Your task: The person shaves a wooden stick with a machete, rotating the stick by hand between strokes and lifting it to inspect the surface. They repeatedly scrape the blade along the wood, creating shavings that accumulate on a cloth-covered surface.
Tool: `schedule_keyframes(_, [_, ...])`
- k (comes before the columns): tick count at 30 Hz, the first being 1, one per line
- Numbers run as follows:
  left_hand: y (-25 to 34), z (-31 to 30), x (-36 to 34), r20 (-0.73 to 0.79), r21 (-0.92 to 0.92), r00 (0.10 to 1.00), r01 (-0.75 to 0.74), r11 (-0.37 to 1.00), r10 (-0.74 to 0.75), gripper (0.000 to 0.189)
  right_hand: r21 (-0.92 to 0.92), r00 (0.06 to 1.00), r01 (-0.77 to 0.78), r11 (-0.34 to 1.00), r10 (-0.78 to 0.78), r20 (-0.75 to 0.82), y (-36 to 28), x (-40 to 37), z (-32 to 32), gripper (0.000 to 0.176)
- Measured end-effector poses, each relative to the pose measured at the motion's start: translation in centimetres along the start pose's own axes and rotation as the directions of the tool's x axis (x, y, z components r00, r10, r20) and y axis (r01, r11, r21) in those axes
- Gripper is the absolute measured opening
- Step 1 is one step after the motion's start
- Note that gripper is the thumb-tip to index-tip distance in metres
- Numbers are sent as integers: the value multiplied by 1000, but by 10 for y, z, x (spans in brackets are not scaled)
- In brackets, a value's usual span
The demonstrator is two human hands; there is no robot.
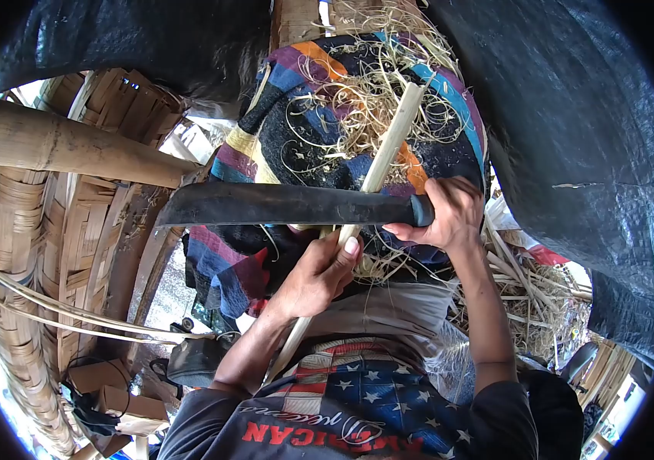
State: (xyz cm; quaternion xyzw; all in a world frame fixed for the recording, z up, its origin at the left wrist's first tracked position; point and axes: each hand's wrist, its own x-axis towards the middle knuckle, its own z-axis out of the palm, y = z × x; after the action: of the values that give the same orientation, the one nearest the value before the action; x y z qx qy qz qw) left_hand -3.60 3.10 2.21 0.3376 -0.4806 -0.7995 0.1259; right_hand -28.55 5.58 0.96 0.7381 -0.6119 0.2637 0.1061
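My right hand (453, 213) is closed around the dark handle of a machete (281, 205), whose broad black blade points left. Under the blade passes a pale bamboo strip (388, 149), slanting from the upper right down towards my body. My left hand (323, 274) grips this strip just below the blade, thumb laid along it. The blade crosses the strip and looks to be against it. A striped, multicoloured cloth (296, 84) covers my lap, with curly thin shavings (361, 115) scattered over it.
A thick bamboo pole (74, 146) juts in from the left before woven bamboo panels (16, 222). Dark plastic sheeting (580, 146) hangs at the right. More strips and shavings (526, 291) lie below it. Cardboard boxes (131, 410) stand at lower left; long thin strips (104, 316) arc above them.
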Motion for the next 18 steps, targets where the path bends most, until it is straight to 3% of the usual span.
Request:
schedule_keyframes(2, [0, -1, -2, -12, -6, 1000, -6, 1000, 6, 35, 15, 1000, 11, 1000, -11, -16, 10, -2, 1, 75])
schedule_keyframes(4, [2, -5, -8, -57, -67, 998, 7, 998, -11, 35, -66, 997, -78, 995, 79, 16, 26, -8, -2, 75])
schedule_keyframes(5, [4, -10, -13, -87, -124, 996, 25, 992, -36, 34, -180, 942, -302, 936, 322, 93, 28, -10, -8, 76])
schedule_keyframes(8, [5, -14, -17, -67, -137, 997, 33, 990, -43, 34, -162, 982, -145, 976, 122, -147, 63, -17, -6, 69])
schedule_keyframes(12, [-1, -23, -9, -46, -172, 998, 26, 985, -34, 34, -165, 967, -254, 953, 254, -24, 22, -1, -14, 68])
schedule_keyframes(16, [1, -8, -12, 15, -123, 999, 48, 991, -46, 35, -8, 996, -26, 1000, 25, -83, -3, 8, -9, 73])
schedule_keyframes(18, [0, -10, -16, 11, -115, 1000, 26, 993, -25, 36, -62, 994, 23, 998, -29, -107, -8, 16, -12, 74])
